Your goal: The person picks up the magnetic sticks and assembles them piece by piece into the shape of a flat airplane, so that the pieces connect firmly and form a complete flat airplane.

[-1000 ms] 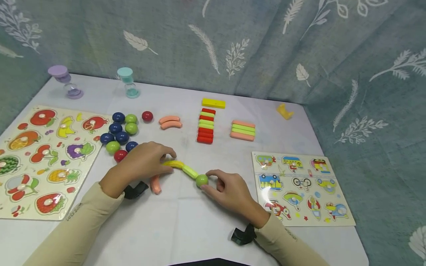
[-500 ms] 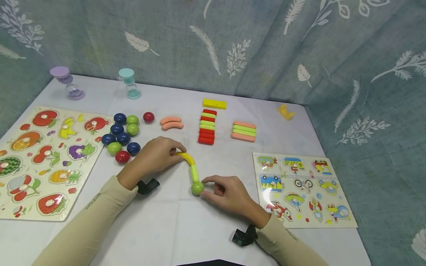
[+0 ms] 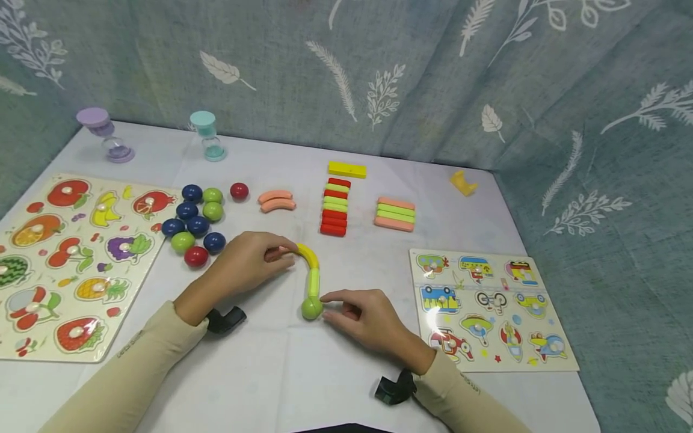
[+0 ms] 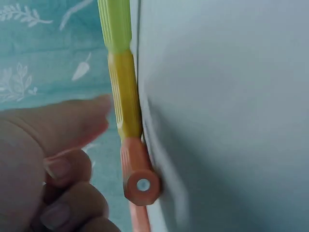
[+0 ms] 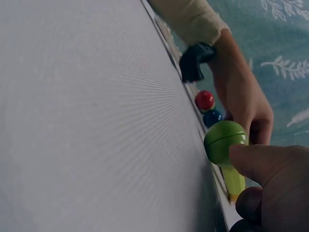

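Observation:
A chain of magnetic pieces lies on the white table. It runs from an orange stick [image 4: 133, 152] through a curved yellow stick [image 3: 309, 255] and a light green stick [image 3: 314, 282] to a green ball [image 3: 311, 308]. My left hand [image 3: 245, 260] pinches at the yellow stick's left end; its thumb lies against the yellow side in the left wrist view. The orange stick is mostly hidden by that hand in the head view. At the ball's right side, my right hand [image 3: 373, 319] holds it between thumb and index fingertips.
Blue, green and red balls [image 3: 196, 257] cluster beside the fruit puzzle board [image 3: 143, 264]. Two orange curved sticks [image 3: 277, 205], a column of red and green sticks [image 3: 334, 215] and a stack [image 3: 394, 214] lie beyond. A vehicle puzzle board [image 3: 489, 355] is right; two hourglasses [image 3: 213, 150] stand at back left.
The chain has swung from slanting to hanging toward me, its ball moving left and nearer. The left hand went right, then slightly back left; the right hand's fingers followed the ball.

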A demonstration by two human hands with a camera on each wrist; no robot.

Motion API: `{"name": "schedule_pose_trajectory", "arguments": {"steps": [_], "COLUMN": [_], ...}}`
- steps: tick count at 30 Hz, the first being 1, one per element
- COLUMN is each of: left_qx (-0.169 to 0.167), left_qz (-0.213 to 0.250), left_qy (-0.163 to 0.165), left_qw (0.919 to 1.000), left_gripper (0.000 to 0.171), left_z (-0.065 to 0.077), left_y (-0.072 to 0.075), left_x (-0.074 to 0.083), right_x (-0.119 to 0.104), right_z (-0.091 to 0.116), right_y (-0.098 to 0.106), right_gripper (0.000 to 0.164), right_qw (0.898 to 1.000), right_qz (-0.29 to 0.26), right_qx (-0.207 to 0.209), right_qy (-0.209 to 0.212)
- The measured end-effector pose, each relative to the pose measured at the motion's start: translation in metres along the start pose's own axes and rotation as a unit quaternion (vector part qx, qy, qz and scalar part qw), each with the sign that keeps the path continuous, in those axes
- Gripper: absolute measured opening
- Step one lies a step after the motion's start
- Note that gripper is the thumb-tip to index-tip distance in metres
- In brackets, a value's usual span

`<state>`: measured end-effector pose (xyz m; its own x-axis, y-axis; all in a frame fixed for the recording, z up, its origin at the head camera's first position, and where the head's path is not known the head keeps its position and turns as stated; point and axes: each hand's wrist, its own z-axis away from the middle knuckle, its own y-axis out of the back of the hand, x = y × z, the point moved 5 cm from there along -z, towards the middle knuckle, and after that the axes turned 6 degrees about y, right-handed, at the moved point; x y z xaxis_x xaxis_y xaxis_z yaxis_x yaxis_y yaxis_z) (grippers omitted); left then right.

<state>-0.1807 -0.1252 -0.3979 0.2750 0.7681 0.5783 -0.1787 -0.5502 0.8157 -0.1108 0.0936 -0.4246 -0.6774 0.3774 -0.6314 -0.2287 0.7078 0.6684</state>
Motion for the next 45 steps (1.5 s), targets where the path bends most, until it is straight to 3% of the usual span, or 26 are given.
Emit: {"name": "schedule_pose_trajectory", "arguments": {"steps": [2, 5, 8, 14, 22, 29, 34, 39, 45], "left_qx": [-0.014, -0.042, -0.065, -0.057, -0.027, -0.004, 0.015, 0.025, 0.014], "left_qz": [0.053, 0.138, 0.18, 0.18, 0.181, 0.179, 0.179, 0.187, 0.188], "left_qy": [0.008, 0.015, -0.004, -0.066, -0.034, -0.031, -0.023, -0.007, -0.005], "left_qw": [0.9985, 0.9894, 0.9815, 0.9798, 0.9826, 0.9834, 0.9835, 0.9821, 0.9821], "left_gripper": [0.024, 0.027, 0.028, 0.029, 0.03, 0.031, 0.03, 0.029, 0.03], "left_z": [0.015, 0.036, 0.05, 0.058, 0.054, 0.052, 0.052, 0.052, 0.05], "left_y": [-0.002, -0.008, -0.017, -0.032, -0.044, -0.044, -0.041, -0.038, -0.038], "left_x": [-0.001, 0.001, 0.01, 0.021, 0.019, 0.014, 0.009, 0.005, 0.005], "right_x": [-0.001, -0.002, -0.004, -0.007, -0.003, 0.021, 0.046, 0.067, 0.082], "right_z": [0.0, -0.001, -0.002, -0.003, -0.006, -0.026, -0.05, -0.071, -0.081], "right_y": [-0.001, -0.001, -0.002, -0.003, 0.01, 0.038, 0.055, 0.054, 0.046], "right_gripper": [0.022, 0.023, 0.027, 0.028, 0.02, 0.015, 0.015, 0.016, 0.019], "right_qw": [1.0, 1.0, 0.998, 0.995, 0.996, 0.993, 0.989, 0.988, 0.988], "right_qz": [0.006, 0.026, 0.058, 0.094, 0.057, 0.087, 0.074, 0.054, 0.054], "right_qx": [-0.003, -0.007, -0.014, -0.038, -0.046, 0.003, 0.038, 0.05, 0.049], "right_qy": [0.0, 0.003, 0.008, 0.007, -0.044, -0.082, -0.122, -0.132, -0.133]}}
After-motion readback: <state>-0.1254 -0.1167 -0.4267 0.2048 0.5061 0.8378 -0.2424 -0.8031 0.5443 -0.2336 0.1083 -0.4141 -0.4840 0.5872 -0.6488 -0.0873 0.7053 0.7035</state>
